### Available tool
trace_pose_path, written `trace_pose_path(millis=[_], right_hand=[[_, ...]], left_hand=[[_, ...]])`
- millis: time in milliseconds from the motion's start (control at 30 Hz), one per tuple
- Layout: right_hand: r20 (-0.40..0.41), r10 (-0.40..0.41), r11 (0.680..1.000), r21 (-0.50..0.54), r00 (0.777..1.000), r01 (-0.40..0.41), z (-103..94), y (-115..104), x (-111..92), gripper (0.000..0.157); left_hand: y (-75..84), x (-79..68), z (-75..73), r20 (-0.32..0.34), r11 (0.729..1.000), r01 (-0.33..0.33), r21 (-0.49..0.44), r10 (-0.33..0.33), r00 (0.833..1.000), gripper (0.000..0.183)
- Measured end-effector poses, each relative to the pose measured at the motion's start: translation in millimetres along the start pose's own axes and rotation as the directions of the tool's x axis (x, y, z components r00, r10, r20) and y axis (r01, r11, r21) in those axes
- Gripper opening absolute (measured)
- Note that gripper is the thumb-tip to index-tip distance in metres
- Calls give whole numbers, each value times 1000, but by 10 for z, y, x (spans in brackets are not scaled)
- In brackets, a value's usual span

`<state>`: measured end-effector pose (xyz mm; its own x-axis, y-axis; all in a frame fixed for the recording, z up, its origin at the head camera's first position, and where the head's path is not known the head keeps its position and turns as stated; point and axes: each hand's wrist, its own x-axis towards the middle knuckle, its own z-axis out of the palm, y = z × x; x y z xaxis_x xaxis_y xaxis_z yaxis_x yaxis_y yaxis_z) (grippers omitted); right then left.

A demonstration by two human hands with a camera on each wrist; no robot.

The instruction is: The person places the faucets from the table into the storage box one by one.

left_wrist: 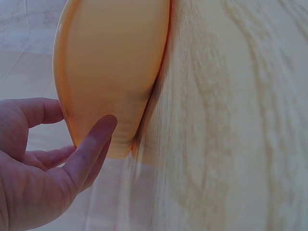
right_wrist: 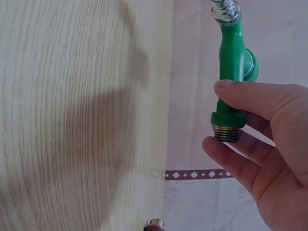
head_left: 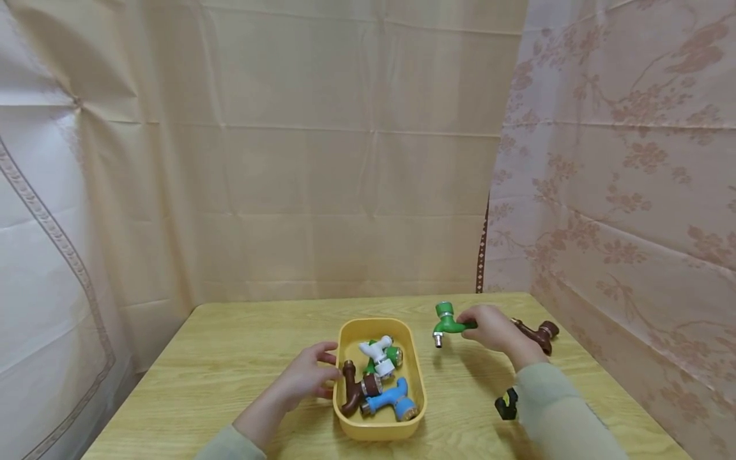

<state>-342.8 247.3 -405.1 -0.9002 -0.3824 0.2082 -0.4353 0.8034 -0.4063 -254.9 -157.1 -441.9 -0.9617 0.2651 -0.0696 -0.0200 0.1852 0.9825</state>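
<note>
My right hand (head_left: pixel 489 326) pinches a green tap (head_left: pixel 445 328) by its threaded end, holding it above the table to the right of a yellow tub (head_left: pixel 422 390). In the right wrist view, the thumb lies on the green tap (right_wrist: pixel 232 57) and fingers are behind it. My left hand (head_left: pixel 307 377) is at the tub's left side with relaxed fingers; in the left wrist view, its fingertips touch the tub's wall (left_wrist: pixel 110 62). Inside the tub lie a white tap (head_left: pixel 376 353) over another green tap (head_left: pixel 394 355), a brown tap (head_left: pixel 359 388) and a blue tap (head_left: pixel 393 401).
Another brown tap (head_left: pixel 543 333) lies at the table's right edge, partly behind my right hand. Beside the right sleeve is a black thing (head_left: pixel 506 404) with a yellow mark, its kind unclear. Curtains (head_left: pixel 345 160) hang behind the wooden table (head_left: pixel 230 358).
</note>
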Motion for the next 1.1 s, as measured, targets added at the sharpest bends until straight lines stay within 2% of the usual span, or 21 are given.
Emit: trace_pose_path(millis=[267, 633, 1100], right_hand=[[-6, -29, 999, -17, 1000, 29, 41, -111, 38, 16], [-1, -28, 999, 24, 1000, 28, 98, -282, 108, 16], [2, -81, 997, -17, 997, 81, 143, -522, 184, 16]], left_hand=[[7, -4, 7, -4, 1000, 11, 6, -11, 1000, 74], [11, -10, 7, -2, 1000, 3, 4, -3, 1000, 74], [23, -18, 0, 3, 1000, 12, 6, -12, 1000, 72]])
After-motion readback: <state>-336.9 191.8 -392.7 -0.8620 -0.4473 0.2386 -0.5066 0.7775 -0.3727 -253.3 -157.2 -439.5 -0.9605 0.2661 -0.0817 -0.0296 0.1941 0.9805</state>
